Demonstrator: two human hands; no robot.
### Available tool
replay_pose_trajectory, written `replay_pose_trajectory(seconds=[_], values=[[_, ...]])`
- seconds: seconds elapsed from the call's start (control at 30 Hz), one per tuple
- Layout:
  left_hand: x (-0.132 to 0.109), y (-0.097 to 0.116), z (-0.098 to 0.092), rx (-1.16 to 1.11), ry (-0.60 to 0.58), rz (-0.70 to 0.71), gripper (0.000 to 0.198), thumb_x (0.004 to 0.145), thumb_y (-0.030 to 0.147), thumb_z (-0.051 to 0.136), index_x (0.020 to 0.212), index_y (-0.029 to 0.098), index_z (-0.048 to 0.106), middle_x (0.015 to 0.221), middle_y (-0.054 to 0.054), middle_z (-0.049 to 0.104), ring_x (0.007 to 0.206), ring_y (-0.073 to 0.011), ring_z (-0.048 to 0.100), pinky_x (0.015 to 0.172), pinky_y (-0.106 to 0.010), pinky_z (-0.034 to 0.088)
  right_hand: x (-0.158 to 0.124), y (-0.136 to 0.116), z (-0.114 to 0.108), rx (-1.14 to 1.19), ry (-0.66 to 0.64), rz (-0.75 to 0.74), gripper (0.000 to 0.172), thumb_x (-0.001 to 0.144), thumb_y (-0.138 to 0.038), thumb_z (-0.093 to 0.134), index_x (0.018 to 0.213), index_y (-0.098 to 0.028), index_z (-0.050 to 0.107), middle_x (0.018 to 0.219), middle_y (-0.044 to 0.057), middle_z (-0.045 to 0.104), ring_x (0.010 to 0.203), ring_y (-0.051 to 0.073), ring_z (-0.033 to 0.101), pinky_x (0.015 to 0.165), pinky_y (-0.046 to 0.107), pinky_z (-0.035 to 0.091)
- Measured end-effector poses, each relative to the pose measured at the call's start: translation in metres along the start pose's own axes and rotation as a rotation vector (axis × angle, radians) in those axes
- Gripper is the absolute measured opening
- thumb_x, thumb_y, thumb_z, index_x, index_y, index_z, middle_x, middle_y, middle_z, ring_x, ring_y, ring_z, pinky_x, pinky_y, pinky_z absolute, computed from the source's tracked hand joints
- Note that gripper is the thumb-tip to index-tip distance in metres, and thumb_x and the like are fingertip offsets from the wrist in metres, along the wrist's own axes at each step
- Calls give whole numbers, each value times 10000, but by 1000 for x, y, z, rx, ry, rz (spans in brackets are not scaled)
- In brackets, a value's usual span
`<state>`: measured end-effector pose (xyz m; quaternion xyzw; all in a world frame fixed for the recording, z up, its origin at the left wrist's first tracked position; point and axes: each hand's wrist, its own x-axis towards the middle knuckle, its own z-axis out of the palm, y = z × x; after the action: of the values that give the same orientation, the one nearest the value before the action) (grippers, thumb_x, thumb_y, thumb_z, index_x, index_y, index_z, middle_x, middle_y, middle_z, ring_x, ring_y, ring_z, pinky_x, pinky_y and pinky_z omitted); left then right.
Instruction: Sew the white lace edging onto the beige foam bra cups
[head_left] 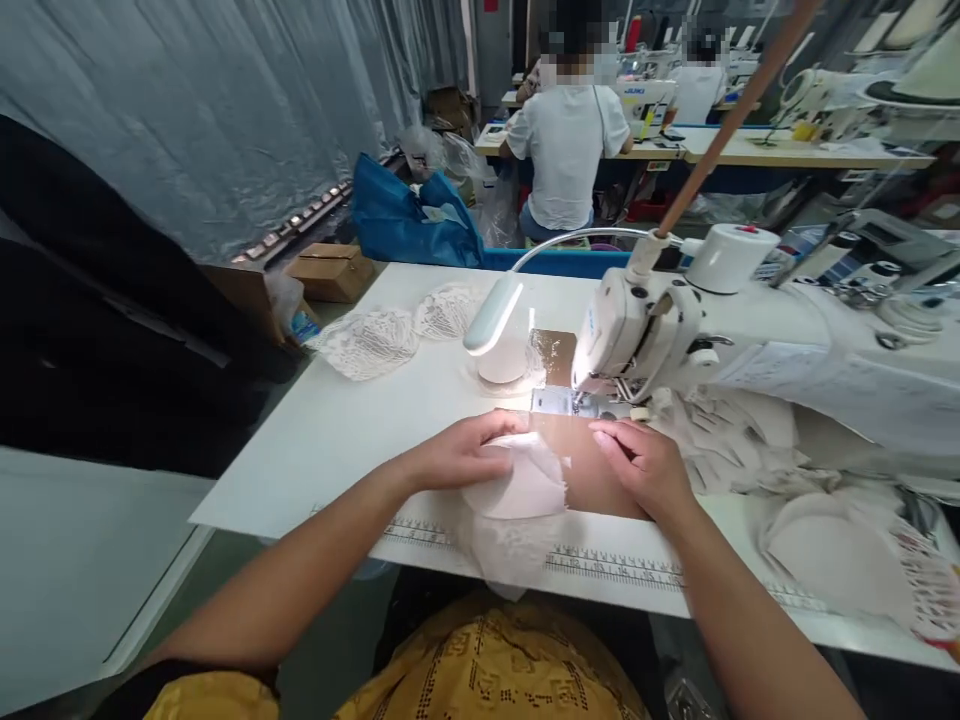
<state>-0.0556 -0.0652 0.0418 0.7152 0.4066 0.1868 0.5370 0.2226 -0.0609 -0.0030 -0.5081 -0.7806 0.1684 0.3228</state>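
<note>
In the head view, at the centre of the frame, the left hand (pixel 469 455) lies over the upper edge of a white fabric cup (pixel 525 488). Its fingers are curled down and pressed together on the cloth, gripping it. The cup rests on the white table (pixel 337 430), just below the needle area of the sewing machine (pixel 675 330), and its lower lace edge hangs over the ruler strip (pixel 615 566) at the table's near edge.

Just right of the cup, the right hand (pixel 645 465) lies flat on the brown patch of table. Its fingers are straight and close together, pointing up-left toward the presser foot, and it holds nothing.

A small lamp (pixel 491 315) shines above the hands. Two lace pieces (pixel 367 342) lie at centre left of the table, and a heap of white cups (pixel 825 540) sits at lower right. At the top centre a person in a white shirt (pixel 568 150) sits at another bench.
</note>
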Motion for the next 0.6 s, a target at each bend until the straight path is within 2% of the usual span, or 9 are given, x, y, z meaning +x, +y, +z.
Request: replay_pose_trajectory(seconds=[0.1,0.2,0.33,0.4,0.5,0.6], values=[[42,1,15,228,45,94,334,793,187,544,1126,180,569,1122,-77,633,1030,-242,600,892,-366,486,0,-3,-1,112,-55,-81,236,916,-292,506,916,-206,726,845,39,716,778,162,639,696,268,476],[67,-7,21,226,60,124,340,781,190,564,1120,175,575,1124,-84,637,1041,-245,598,912,-388,478,0,-4,2,32,-184,-168,224,919,-276,516,939,-195,724,800,37,680,755,150,597,684,260,435],[80,-13,13,-152,-18,14,375,770,326,664,1079,136,568,985,-83,666,886,-197,633,761,-307,510,1,-3,7,-147,-241,-225,259,942,-266,478,888,-188,720,711,20,607,702,142,520,664,263,367],[83,-10,5,-247,-113,-81,396,730,340,715,1043,131,592,902,-61,668,800,-168,628,691,-267,498,1,-2,9,-165,-233,-229,268,949,-271,470,884,-187,716,703,13,588,691,137,499,654,259,347],[90,-4,-8,-141,-249,-197,265,686,309,740,846,132,624,713,-3,606,610,-114,553,526,-203,417,1,0,11,-171,-220,-235,274,952,-287,468,879,-186,712,716,14,581,700,139,485,656,263,334],[97,0,-15,-61,-248,-210,237,667,289,726,697,146,540,590,42,480,500,-75,437,436,-176,312,1,-1,11,-179,-229,-237,277,952,-269,460,844,-184,700,706,9,564,688,137,463,651,266,322]])
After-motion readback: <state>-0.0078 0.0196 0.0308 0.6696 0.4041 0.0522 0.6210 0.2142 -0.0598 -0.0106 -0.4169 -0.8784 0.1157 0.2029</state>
